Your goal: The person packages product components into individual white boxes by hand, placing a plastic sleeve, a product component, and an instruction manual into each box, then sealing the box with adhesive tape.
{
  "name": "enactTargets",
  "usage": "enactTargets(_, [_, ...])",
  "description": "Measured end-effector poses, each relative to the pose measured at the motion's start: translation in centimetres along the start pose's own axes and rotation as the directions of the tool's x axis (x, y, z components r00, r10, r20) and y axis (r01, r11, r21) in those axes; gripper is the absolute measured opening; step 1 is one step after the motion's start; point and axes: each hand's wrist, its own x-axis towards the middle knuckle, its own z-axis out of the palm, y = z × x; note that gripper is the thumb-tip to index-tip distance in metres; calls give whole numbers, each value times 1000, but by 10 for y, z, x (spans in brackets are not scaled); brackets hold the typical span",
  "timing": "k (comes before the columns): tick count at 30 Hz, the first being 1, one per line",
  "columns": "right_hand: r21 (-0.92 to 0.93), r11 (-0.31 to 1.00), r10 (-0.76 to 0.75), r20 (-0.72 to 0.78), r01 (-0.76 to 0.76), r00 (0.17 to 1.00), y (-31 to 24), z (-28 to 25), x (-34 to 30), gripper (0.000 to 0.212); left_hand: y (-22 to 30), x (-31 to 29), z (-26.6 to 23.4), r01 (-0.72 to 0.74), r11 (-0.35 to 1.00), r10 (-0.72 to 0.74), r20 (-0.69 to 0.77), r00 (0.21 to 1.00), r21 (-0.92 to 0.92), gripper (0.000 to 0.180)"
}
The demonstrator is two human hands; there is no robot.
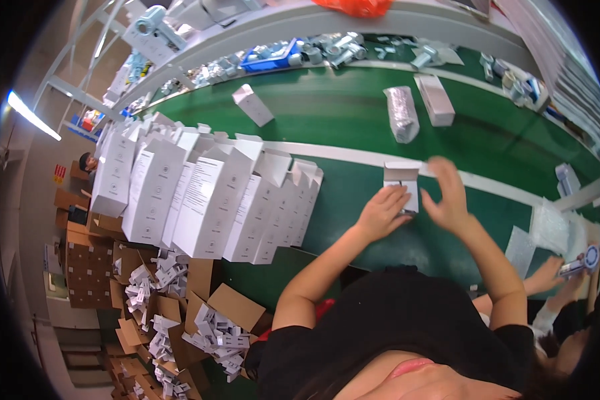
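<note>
A bright tube light point(33, 115) glows at far left, near a pale metal frame point(80, 92). Below a grey-edged shelf point(423, 25) stretches a long green counter point(327, 103).

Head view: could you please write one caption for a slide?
Left hand on a small white cardboard box with raised flap, right hand beside it, at a dark green worktable.

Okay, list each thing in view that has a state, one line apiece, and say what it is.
Small white box, flap raised.
Left hand, fingers on that box.
Right hand, blurred, open, off the box.
Tall white boxes, standing grouped, several flaps up.
Bubble-wrapped package, lying on the green belt.
Cardboard carton, flaps open, holding white pieces.
Blue bin, holding parts.
Tube light, lit.
</note>
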Motion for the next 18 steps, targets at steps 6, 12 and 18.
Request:
enactTargets(6, [297,874,181,534,-384,826,12,13,26,51,-7,-9,5,-38,996,40,-15,999,85,58])
enactTargets(12, [33,957,-279,377,288,883,0,17,-27,44,3,-27,35,300,952,-283,-530,800,-55,82])
enactTargets(18, [-202,925,-191,481,320,855,0,26,-3,48,-19,-31,39,467,764,-499,50,865,-446,100])
